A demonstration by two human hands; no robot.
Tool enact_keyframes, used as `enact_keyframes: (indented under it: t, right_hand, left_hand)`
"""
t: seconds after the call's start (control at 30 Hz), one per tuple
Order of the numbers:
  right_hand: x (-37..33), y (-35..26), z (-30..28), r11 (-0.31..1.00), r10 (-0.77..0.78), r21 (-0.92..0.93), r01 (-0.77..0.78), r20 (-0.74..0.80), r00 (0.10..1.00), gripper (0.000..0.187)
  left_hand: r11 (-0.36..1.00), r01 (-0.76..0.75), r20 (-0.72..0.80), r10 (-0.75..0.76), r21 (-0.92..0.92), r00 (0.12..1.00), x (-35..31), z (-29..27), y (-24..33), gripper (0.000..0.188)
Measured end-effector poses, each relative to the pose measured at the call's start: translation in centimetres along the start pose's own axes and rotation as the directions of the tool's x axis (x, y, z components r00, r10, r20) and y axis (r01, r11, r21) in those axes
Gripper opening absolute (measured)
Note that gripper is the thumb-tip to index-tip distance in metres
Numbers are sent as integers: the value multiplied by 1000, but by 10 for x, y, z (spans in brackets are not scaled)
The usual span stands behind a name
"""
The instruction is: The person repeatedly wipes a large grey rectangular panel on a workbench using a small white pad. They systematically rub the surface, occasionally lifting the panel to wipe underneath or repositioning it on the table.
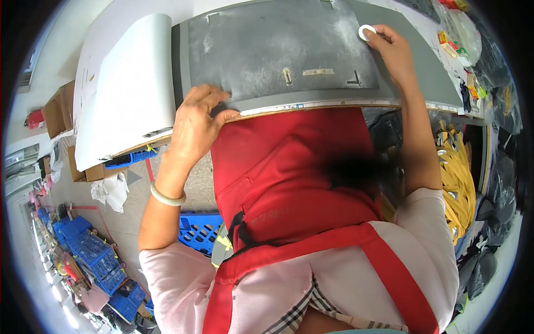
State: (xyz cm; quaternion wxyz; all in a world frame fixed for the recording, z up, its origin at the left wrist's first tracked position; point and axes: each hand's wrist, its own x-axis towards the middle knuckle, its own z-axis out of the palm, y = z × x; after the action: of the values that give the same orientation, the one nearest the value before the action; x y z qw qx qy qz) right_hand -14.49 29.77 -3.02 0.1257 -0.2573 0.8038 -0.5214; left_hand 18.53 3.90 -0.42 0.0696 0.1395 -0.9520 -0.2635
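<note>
A dark grey sheet with chalky white smudges and small cut-out marks lies on a larger lighter grey sheet on the table. My right hand pinches a small white round disc at the right edge of the dark sheet. Whether the disc is chalk or a small roll, I cannot make out. At the near left corner of the dark sheet rests my left hand, fingers bent, thumb apart along the table's front edge. Nothing shows in its grasp.
A large white sheet with a curled edge covers the table's left part. Plastic bags and small packets lie at the far right. Yellow straps hang below on the right. Blue plastic crates and cardboard boxes stand on the left.
</note>
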Motion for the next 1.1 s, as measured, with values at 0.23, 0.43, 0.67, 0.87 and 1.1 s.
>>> enact_keyframes:
  t: [0.23,0.43,0.67,0.87,1.1]
  right_hand:
    - [-8,3,-11,965,55,252,-67,56,997,24]
    - [-18,4,-14,953,85,288,-97,53,995,24]
    - [-28,9,-21,944,110,305,-123,61,992,23]
    - [-36,11,-22,938,93,329,-105,52,994,22]
    - [-30,12,-29,922,94,366,-124,99,991,24]
  left_hand:
    - [995,-85,-112,90,51,990,-4,9,2,24]
    - [996,-80,-153,84,30,985,-7,13,2,21]
    - [995,-98,-171,101,27,980,-6,16,2,17]
    - [976,60,-98,-82,-209,992,-5,16,2,11]
    - [990,-15,-32,11,-139,999,5,8,-1,12]
